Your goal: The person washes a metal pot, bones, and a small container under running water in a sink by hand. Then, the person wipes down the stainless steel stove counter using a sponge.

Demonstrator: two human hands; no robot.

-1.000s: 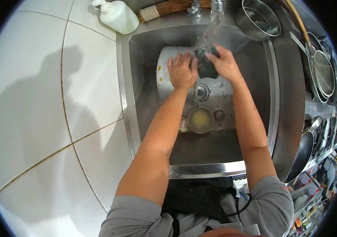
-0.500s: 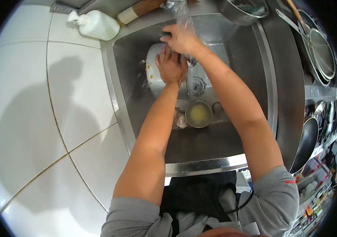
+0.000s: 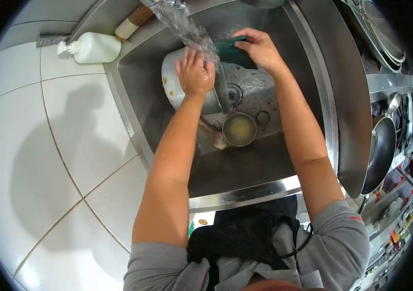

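Observation:
A metal pot (image 3: 171, 80) with yellow-brown spots on its base lies tipped on its side in the sink, its mouth toward the right. My left hand (image 3: 195, 75) lies on the pot's side with the fingers spread. To the right of it, my right hand (image 3: 262, 52) pinches a dark green scouring pad (image 3: 235, 52) between thumb and fingers. Running water (image 3: 187, 26) pours from the tap (image 3: 170, 4) beside my left fingertips and the pad. Below the pot stands a small round bowl (image 3: 239, 129) with cloudy yellowish liquid.
The steel sink (image 3: 245, 172) surrounds the work, with a drain (image 3: 234, 94) in its floor. A white pump bottle (image 3: 97, 47) and a brush (image 3: 131, 24) are at the upper left. Strainers (image 3: 383, 34) and a black frying pan (image 3: 381, 153) are on the right.
My right hand has moved right, away from the pot and the left hand, and the green scouring pad now shows plainly. My left hand stays on the pot. The view has shifted.

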